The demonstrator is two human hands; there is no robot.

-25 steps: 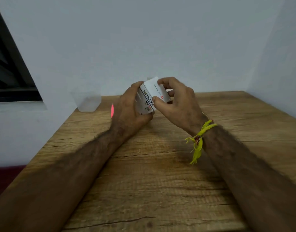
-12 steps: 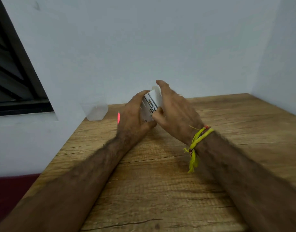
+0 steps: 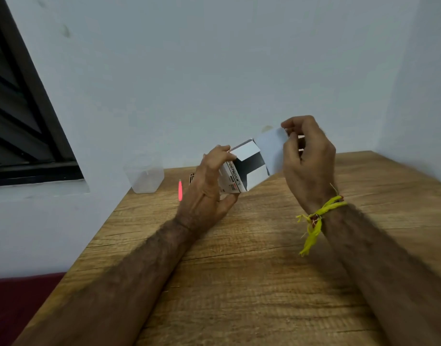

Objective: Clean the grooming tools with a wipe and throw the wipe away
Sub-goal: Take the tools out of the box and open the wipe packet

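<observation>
Left hand [image 3: 204, 196] grips the white box [image 3: 242, 176] above the table [image 3: 252, 270], right hand [image 3: 306, 156] fingers [image 3: 290, 126] pinch its opened flap [image 3: 270, 148]; best hold the box steady, open fully, contents unseen.

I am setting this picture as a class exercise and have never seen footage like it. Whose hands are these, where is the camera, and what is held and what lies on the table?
There is no machine: a person wears a camera on the head, looking down at their own bare hands. The left hand grips a small white box. The right hand pinches its opened flap. On the wooden table behind lie a pink tool and a clear plastic container.
</observation>
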